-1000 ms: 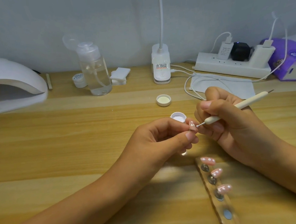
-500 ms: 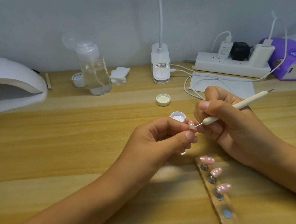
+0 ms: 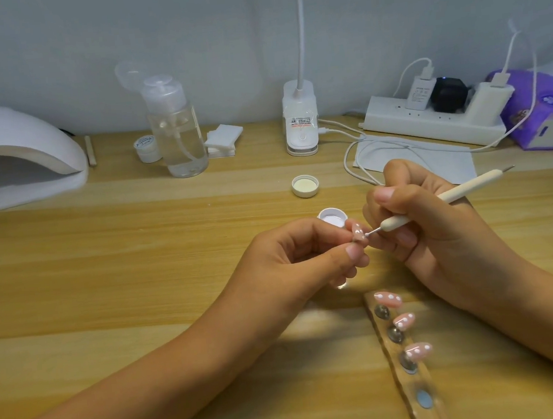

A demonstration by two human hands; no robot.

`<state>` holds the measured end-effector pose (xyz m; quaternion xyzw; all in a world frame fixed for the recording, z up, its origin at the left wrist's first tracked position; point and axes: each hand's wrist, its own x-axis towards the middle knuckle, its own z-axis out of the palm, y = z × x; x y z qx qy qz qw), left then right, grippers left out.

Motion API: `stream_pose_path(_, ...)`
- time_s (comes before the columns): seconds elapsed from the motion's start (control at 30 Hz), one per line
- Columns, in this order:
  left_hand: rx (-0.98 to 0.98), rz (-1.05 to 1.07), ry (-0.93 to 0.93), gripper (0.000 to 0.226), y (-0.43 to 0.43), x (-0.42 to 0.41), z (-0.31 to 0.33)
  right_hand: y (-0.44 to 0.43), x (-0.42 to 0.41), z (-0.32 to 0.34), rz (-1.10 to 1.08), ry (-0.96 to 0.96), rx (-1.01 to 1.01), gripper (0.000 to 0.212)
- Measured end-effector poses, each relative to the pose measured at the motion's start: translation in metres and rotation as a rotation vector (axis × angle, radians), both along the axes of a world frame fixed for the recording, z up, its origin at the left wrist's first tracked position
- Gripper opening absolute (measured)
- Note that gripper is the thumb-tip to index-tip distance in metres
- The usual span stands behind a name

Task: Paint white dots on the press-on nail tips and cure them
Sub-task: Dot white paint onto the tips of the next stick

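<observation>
My left hand pinches the pink nail tip near the paint pot, my right hand grips the dotting tool touching it; dotting underway, next move likely needs reseating on the holder strip.

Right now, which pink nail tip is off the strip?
The nail tip pinched by the left hand, dotting tool at it. The other three sit on the strip.

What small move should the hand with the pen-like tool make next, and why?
Probably the right hand dabs the dotting tool onto the pink nail tip pinched by the left hand, adding a white dot: its metal point sits at that nail, and three nails on the strip show dots.
</observation>
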<state>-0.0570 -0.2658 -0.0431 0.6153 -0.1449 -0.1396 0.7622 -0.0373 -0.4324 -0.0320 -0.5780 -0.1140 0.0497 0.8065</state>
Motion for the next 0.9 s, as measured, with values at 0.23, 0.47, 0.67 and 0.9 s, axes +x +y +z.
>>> stream_pose_path(0.23, 0.005, 0.000, -0.002, 0.011, 0.0006, -0.0002, 0.0000, -0.0002, 0.0003, -0.0015, 0.009, -0.010, -0.011, 0.032)
stream_pose_path(0.47, 0.010, -0.002, -0.003, 0.012, 0.0000, -0.0003, 0.0002, -0.0008, 0.0008, -0.0003, 0.003, 0.003, 0.005, 0.032)
stream_pose_path(0.67, 0.008, 0.001, 0.002, 0.010, 0.0002, -0.0005, 0.0007, 0.0002, 0.0003, -0.0013, 0.003, 0.002, -0.016, 0.032)
stream_pose_path(0.9, 0.004, 0.005, 0.006, 0.009, 0.0001, -0.0006, 0.0010, -0.0003, 0.0009, -0.0009, 0.008, 0.008, 0.001, 0.033)
